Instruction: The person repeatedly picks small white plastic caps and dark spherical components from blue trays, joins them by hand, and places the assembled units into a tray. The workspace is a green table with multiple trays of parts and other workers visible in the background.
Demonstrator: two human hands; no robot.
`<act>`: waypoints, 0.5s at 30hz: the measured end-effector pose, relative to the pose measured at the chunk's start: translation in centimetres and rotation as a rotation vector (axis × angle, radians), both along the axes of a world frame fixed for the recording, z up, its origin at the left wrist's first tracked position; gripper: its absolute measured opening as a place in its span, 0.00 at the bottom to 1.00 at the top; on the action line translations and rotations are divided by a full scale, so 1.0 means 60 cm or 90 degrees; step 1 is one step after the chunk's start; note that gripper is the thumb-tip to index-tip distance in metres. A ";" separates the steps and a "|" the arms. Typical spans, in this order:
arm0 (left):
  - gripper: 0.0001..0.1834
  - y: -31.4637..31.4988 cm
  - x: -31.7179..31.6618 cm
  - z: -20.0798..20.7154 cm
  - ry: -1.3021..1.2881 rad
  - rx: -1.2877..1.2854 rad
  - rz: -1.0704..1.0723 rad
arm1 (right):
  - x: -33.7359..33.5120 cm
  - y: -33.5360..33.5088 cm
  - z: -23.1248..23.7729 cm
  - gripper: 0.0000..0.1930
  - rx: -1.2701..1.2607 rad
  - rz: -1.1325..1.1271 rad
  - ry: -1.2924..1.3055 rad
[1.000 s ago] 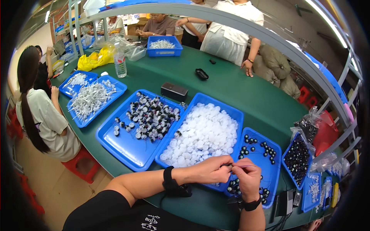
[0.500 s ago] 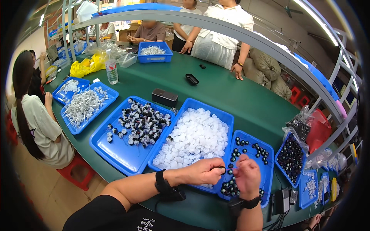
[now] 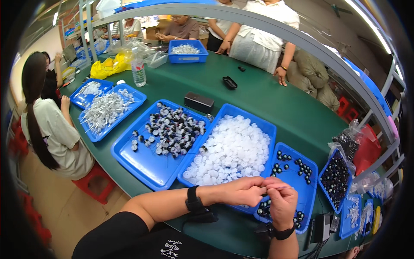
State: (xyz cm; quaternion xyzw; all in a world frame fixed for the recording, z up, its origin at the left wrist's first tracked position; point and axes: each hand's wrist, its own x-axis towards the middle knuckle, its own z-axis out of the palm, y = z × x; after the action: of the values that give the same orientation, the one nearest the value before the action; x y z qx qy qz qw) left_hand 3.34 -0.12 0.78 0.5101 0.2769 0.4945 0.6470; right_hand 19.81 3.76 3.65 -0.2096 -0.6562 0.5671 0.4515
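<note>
My left hand (image 3: pixel 245 191) is closed, its fingertips pinched over the near right corner of the tray of white caps. It grips a small dark round part, now mostly hidden by the fingers. Against it, my right hand (image 3: pixel 282 203) is also closed, thumb and fingers pressed together; what they pinch cannot be made out. Beneath the hands lies a blue tray (image 3: pixel 302 192) with small dark shiny round parts (image 3: pixel 305 169) on thin wires. To its left, a blue tray (image 3: pixel 271 129) holds a heap of translucent white caps (image 3: pixel 235 149).
Further left, a blue tray (image 3: pixel 142 166) holds black-and-white wired parts (image 3: pixel 174 129). A black box (image 3: pixel 199 102) stands behind it. White stemmed pieces (image 3: pixel 108 110), a water bottle (image 3: pixel 138 69) and a yellow bag (image 3: pixel 111 65) are at far left. A grey frame (image 3: pixel 258 22) arches overhead. Other people are around the table.
My right hand has closed and come against my left fingertips; before, it was apart with the dark round part showing in my left. The whole view has shifted, scene moving rightward.
</note>
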 end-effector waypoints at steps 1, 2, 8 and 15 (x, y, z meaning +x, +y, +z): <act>0.10 -0.001 0.004 0.004 -0.011 -0.006 0.030 | 0.001 0.001 -0.002 0.03 -0.004 -0.002 0.029; 0.10 -0.004 0.006 0.008 -0.023 -0.012 0.061 | 0.004 0.002 0.002 0.02 -0.021 -0.045 0.023; 0.12 -0.009 -0.002 0.026 0.078 -0.040 0.095 | 0.010 0.006 0.017 0.02 0.263 -0.192 -0.320; 0.16 0.000 -0.007 0.010 0.116 0.008 0.155 | 0.000 0.006 0.001 0.05 0.491 -0.182 -0.338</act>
State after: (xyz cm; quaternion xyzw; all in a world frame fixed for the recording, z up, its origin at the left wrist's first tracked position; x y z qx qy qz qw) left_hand 2.92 -0.10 1.37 0.5192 0.3910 0.5226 0.5517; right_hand 19.84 4.14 3.72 -0.2524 -0.8755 0.1422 0.3868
